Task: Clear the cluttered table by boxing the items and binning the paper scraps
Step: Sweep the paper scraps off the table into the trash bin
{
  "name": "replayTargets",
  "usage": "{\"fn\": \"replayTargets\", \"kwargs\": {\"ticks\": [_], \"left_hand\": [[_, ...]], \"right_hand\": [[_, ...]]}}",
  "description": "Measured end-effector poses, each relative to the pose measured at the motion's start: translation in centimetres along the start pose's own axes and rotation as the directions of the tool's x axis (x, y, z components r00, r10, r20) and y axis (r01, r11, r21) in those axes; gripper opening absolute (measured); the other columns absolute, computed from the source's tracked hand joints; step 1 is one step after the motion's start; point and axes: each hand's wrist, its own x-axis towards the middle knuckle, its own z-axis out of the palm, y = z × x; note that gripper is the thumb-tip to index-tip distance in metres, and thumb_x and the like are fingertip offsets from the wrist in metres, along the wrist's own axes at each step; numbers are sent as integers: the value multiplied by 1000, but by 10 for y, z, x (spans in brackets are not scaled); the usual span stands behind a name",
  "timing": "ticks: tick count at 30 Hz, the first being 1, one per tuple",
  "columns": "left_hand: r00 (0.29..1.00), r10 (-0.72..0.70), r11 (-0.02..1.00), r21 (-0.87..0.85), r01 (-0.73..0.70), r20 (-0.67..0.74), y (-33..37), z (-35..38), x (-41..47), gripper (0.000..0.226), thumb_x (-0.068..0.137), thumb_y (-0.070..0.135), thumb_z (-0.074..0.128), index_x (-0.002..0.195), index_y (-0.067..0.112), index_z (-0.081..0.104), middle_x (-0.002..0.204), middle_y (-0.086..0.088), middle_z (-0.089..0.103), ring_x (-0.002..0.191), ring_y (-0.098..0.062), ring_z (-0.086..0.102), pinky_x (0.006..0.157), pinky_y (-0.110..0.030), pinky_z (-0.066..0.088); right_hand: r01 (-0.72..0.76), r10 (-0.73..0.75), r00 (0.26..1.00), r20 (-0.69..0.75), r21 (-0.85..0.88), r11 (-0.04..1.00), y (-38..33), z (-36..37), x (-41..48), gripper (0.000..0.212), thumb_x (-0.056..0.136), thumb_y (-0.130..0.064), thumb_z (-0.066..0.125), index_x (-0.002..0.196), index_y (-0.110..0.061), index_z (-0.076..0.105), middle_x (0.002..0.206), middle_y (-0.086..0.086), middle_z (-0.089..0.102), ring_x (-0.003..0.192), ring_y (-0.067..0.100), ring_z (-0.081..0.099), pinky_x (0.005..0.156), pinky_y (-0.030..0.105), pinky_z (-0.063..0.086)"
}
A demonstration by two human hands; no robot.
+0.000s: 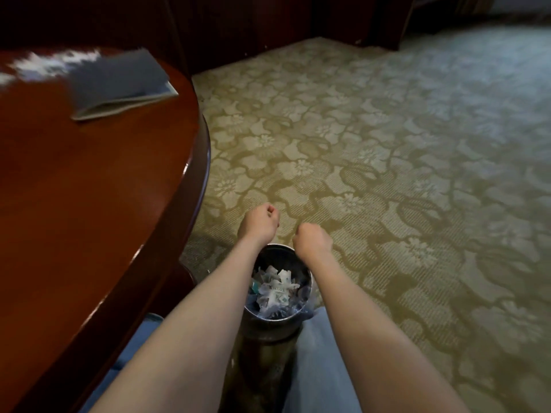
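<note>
A round metal bin stands on the carpet between my knees, holding several crumpled paper scraps. Both forearms reach out over it. My left hand hovers just past the bin's far left rim, fingers curled under into a loose fist. My right hand hangs over the far right rim, also curled with its knuckles up. Neither hand shows anything in its grasp. On the dark red wooden table to the left lies a flat folded grey item, blurred.
The table's rounded edge runs close to my left arm. Patterned green carpet spreads ahead and to the right. Dark wooden furniture lines the far wall. My jeans-clad legs flank the bin.
</note>
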Motion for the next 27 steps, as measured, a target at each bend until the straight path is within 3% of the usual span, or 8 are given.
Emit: {"fn": "replayTargets", "kwargs": {"ticks": [6, 12, 14, 18, 23, 27], "left_hand": [[983, 181, 978, 109, -176, -38, 55, -45, -16, 20, 94, 27, 44, 94, 16, 61, 101, -7, 69, 96, -28, 61, 80, -34, 47], [912, 381, 919, 168, -356, -152, 110, -116, -39, 23, 96, 26, 44, 102, 14, 62, 103, -7, 69, 96, -26, 61, 73, -30, 44], [890, 416, 904, 190, -382, -188, 117, -138, -46, 23, 95, 26, 45, 103, 15, 63, 105, -6, 69, 99, -25, 61, 79, -31, 47], [865, 436, 894, 229, -384, -249, 113, -181, -56, 19, 93, 30, 45, 99, 22, 62, 103, -1, 69, 99, -23, 62, 83, -34, 51], [824, 454, 874, 351, -337, -339, 85, -241, -66, 21, 93, 27, 46, 104, 21, 63, 108, 1, 67, 102, -22, 59, 75, -30, 42], [828, 400, 878, 422, -224, -392, 41, -295, -69, 22, 94, 27, 45, 107, 20, 61, 110, -3, 65, 103, -25, 59, 85, -35, 50]], "right_hand": [[27, -30, 990, -139, -23, 999, -11, -54, -26, 28, 95, -8, 43, 118, -4, 58, 122, 16, 59, 113, 30, 57, 88, 34, 47], [80, -64, 959, -278, 49, 996, -35, -112, -49, 31, 95, -10, 42, 120, -2, 58, 124, 18, 58, 115, 33, 56, 89, 34, 47], [116, -81, 946, -315, 91, 989, -50, -127, -55, 32, 95, -12, 41, 119, -2, 60, 123, 19, 58, 113, 35, 56, 88, 35, 47], [220, -171, 908, -382, 89, 971, -88, -146, -69, 30, 93, -15, 43, 112, -4, 63, 118, 20, 61, 112, 36, 56, 87, 35, 46], [372, -328, 848, -416, 29, 928, -142, -154, -87, 31, 93, -16, 42, 114, -5, 63, 118, 18, 62, 112, 33, 56, 86, 35, 47], [494, -451, 786, -423, -8, 869, -185, -145, -97, 29, 92, -15, 43, 111, -4, 62, 116, 17, 60, 109, 33, 56, 84, 35, 46]]}}
